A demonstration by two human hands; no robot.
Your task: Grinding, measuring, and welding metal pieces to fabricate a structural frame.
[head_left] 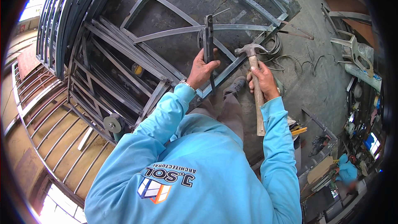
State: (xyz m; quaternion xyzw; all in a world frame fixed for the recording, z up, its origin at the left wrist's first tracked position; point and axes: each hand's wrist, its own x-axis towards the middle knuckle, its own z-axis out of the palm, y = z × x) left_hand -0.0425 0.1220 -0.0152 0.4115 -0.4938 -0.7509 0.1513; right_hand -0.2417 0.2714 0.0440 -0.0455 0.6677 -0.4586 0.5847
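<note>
My left hand (202, 69) is closed round a dark, narrow metal bar (209, 29) that stands up past my fingers. Its lower end reaches down beside the corner of a grey steel frame (229, 76); whether they touch I cannot tell. What kind of tool or part the bar is does not show clearly. In my right hand (265, 81) is a claw hammer (256, 95), gripped by its wooden handle a little below the head. The hammer head points up and lies over the right side of the frame. Curved steel tubes (174, 33) cross the frame's far part.
Steel bars (124, 49) are stacked at left, with an angle grinder (112, 123) near them. Coiled cable (271, 45) lies right of the frame. A white plastic chair (352, 49) stands far right. Another person in blue (347, 169) is at lower right. My shoe (235, 86) is close to the frame.
</note>
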